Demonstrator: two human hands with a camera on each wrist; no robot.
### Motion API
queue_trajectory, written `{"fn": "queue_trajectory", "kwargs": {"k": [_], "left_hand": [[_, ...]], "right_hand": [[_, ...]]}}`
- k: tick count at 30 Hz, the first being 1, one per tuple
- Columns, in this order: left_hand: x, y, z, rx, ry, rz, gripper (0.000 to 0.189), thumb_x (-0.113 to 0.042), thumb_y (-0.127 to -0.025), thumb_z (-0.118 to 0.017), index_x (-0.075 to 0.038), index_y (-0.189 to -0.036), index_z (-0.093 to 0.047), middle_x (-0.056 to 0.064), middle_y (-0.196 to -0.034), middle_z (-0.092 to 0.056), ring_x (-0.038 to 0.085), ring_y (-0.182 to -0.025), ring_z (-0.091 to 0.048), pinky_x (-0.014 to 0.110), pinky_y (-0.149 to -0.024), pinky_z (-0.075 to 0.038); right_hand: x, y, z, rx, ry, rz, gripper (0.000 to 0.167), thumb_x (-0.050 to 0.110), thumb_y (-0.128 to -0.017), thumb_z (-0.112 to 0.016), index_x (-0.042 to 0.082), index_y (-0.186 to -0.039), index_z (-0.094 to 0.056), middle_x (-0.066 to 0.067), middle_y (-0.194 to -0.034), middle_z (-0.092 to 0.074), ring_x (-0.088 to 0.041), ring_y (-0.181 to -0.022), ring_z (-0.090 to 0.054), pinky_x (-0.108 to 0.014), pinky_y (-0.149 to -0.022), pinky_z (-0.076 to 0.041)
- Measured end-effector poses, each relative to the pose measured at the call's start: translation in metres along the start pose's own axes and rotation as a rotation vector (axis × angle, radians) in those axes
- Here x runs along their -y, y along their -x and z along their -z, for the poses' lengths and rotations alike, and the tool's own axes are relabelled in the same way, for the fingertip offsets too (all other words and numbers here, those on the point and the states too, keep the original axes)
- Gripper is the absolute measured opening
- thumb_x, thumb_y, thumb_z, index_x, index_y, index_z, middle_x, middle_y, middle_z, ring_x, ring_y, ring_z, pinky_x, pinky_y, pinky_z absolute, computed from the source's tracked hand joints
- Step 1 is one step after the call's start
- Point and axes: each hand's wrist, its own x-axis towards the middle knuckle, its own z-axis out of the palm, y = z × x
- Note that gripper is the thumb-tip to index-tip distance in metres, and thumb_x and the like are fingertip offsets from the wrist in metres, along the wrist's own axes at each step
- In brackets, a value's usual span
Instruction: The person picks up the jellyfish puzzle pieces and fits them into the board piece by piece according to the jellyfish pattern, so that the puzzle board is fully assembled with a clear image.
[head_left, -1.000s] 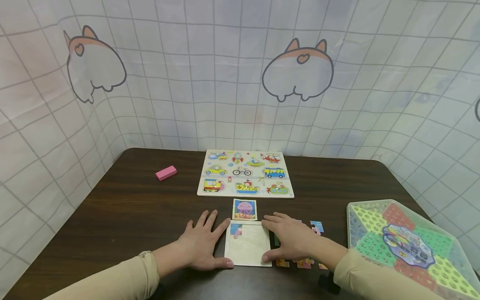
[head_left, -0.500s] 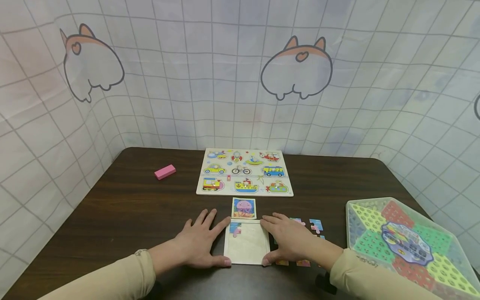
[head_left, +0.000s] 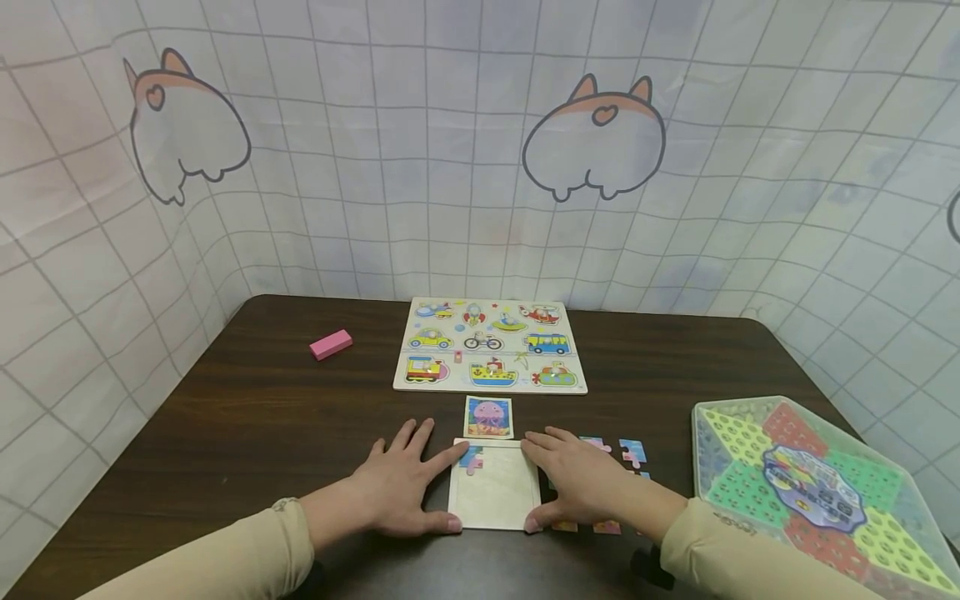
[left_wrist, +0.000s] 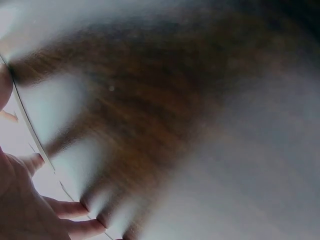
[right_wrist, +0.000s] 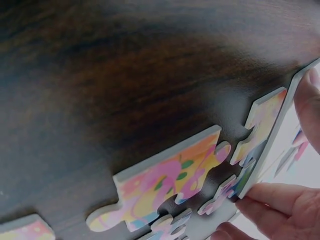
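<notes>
A pale square puzzle tray (head_left: 495,496) lies between the two hands, with one blue-and-pink jigsaw piece (head_left: 472,461) in its far left corner. My left hand (head_left: 393,492) has its fingers spread; the index fingertip reaches over the tray's far left corner to the piece's edge, and the thumb is at the near left corner. Along the tray's right side, my right hand (head_left: 577,475) rests its index finger at the far corner and its thumb at the near one. Loose jigsaw pieces (right_wrist: 165,185) lie beside and partly under that hand. A jellyfish picture card (head_left: 488,417) sits just beyond the tray.
Behind the card lies a wooden vehicle puzzle board (head_left: 487,385). A pink block (head_left: 331,344) is at the back left of the dark table (head_left: 247,417). A clear-lidded board game box (head_left: 813,492) takes up the right side. Patterned cloth (head_left: 472,167) hangs around the table.
My left index fingertip has shifted slightly right, from the tray's left edge onto its far left corner at the piece. My right hand stays by the tray's right side.
</notes>
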Motion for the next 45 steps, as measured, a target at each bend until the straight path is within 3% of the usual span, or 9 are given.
{"fn": "queue_trajectory", "kwargs": {"k": [13, 18, 22, 32, 39, 45], "left_hand": [[-0.001, -0.001, 0.0, 0.002, -0.008, 0.0, 0.095, -0.08, -0.082, -0.062, -0.037, -0.161, -0.03, 0.021, -0.167, -0.025, 0.047, -0.153, -0.025, 0.073, -0.11, -0.033], [-0.001, -0.001, 0.0, -0.011, -0.014, -0.004, 0.096, -0.08, -0.081, -0.062, -0.038, -0.161, -0.03, 0.02, -0.167, -0.026, 0.047, -0.153, -0.025, 0.073, -0.109, -0.034], [0.0, -0.001, -0.002, -0.03, -0.014, -0.019, 0.096, -0.08, -0.08, -0.062, -0.037, -0.16, -0.031, 0.02, -0.167, -0.026, 0.047, -0.152, -0.026, 0.073, -0.109, -0.034], [0.001, 0.0, -0.003, -0.037, -0.007, -0.021, 0.096, -0.08, -0.08, -0.063, -0.037, -0.16, -0.032, 0.021, -0.167, -0.026, 0.047, -0.152, -0.026, 0.073, -0.108, -0.034], [0.0, 0.0, -0.002, -0.029, -0.008, -0.011, 0.096, -0.079, -0.08, -0.064, -0.037, -0.16, -0.032, 0.021, -0.167, -0.026, 0.047, -0.152, -0.026, 0.074, -0.108, -0.034], [0.0, 0.0, -0.001, -0.028, -0.008, -0.006, 0.096, -0.079, -0.08, -0.064, -0.037, -0.16, -0.032, 0.021, -0.166, -0.027, 0.047, -0.152, -0.026, 0.074, -0.108, -0.034]], "right_hand": [[-0.007, 0.004, 0.003, -0.001, -0.12, 0.017, 0.095, 0.058, -0.081, -0.08, 0.001, -0.149, -0.048, -0.019, -0.157, -0.046, -0.043, -0.147, -0.04, -0.059, -0.115, -0.037], [-0.022, 0.008, 0.012, -0.051, -0.166, 0.057, 0.082, 0.046, -0.088, -0.078, -0.002, -0.147, -0.05, -0.023, -0.152, -0.051, -0.044, -0.141, -0.047, -0.058, -0.111, -0.041], [-0.042, 0.009, 0.019, -0.098, -0.191, 0.032, 0.065, 0.031, -0.092, -0.077, -0.001, -0.144, -0.054, -0.02, -0.146, -0.057, -0.04, -0.135, -0.055, -0.054, -0.107, -0.046], [-0.081, 0.013, 0.027, -0.214, -0.126, -0.023, 0.037, 0.01, -0.09, -0.077, -0.002, -0.123, -0.068, -0.018, -0.123, -0.072, -0.038, -0.117, -0.067, -0.052, -0.098, -0.053], [-0.089, 0.007, 0.017, -0.182, -0.136, -0.063, 0.022, 0.013, -0.086, -0.082, 0.004, -0.104, -0.074, -0.007, -0.1, -0.074, -0.023, -0.094, -0.07, -0.045, -0.085, -0.057], [-0.088, 0.004, 0.012, -0.197, -0.099, -0.072, 0.019, 0.019, -0.085, -0.084, 0.008, -0.097, -0.073, -0.002, -0.093, -0.069, -0.017, -0.086, -0.064, -0.04, -0.079, -0.056]]}}
